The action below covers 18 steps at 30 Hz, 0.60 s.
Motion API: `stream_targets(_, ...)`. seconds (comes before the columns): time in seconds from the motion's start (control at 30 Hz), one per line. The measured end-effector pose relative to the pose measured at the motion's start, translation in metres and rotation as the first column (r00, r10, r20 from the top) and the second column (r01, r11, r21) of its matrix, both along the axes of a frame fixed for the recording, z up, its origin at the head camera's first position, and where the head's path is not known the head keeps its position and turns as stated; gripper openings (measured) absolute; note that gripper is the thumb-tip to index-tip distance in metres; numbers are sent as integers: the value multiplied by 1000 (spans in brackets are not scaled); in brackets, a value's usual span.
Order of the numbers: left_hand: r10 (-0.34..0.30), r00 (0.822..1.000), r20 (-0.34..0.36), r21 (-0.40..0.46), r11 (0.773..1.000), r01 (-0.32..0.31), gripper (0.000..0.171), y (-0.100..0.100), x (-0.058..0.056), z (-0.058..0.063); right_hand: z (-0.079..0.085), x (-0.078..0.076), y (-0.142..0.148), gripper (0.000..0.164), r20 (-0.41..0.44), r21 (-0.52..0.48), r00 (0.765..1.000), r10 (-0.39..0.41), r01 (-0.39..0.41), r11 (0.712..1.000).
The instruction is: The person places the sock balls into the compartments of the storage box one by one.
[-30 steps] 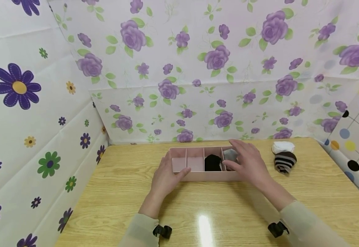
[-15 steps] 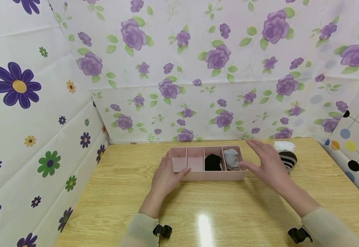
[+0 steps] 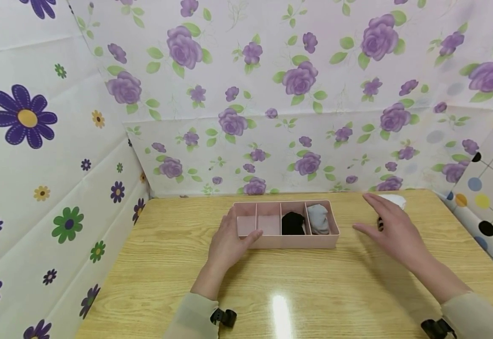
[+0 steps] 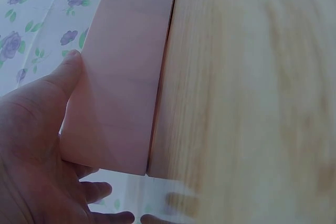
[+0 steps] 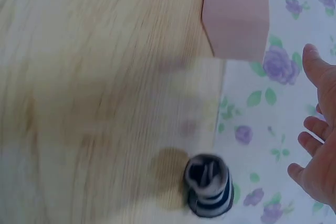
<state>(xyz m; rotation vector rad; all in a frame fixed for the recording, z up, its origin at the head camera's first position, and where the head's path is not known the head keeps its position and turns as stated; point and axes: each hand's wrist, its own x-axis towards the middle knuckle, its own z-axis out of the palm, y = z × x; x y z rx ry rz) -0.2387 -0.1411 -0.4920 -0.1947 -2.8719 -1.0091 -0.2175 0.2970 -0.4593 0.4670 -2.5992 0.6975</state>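
Pink box (image 3: 299, 242) occupies left grip (image 3: 227, 242); right wrist, grip (image 3: 399, 237) released, fully shows striped sock (image 5: 211, 191).

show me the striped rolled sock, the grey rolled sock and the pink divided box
striped rolled sock (image 5: 210, 187): right wrist view, middle of the roll, just below its opening
grey rolled sock (image 3: 318, 219): head view, middle of its visible surface
pink divided box (image 3: 294, 242): head view, front outer wall
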Motion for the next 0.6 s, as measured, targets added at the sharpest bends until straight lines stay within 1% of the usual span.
stream_targets(0.23, -3, 1000, 2, 0, 1000, 3, 118, 0, 1, 0, -7, -1, 23, 95, -17, 2, 1000, -21, 22, 1000)
stream_targets(0.33, -1, 1000, 7, 1, 1000, 1, 118, -1, 1, 0, -11, -2, 33, 92, -12, -1, 999, -39, 39, 999)
stream_targets(0.43, -1, 1000, 6, 1, 1000, 1, 119, -1, 0, -1, -15, -3, 43, 89, 23, -15, 998, -58, 58, 998)
stream_targets(0.5, -3, 1000, 5, 1, 1000, 3, 119, -1, 0, -2, -19, -4, 50, 88, 61, -18, 995, -73, 74, 997)
stream_targets(0.6, -4, 1000, 5, 2, 1000, 4, 119, 0, -1, -1, -23, -4, 58, 92, 124, -21, 989, -85, 88, 996)
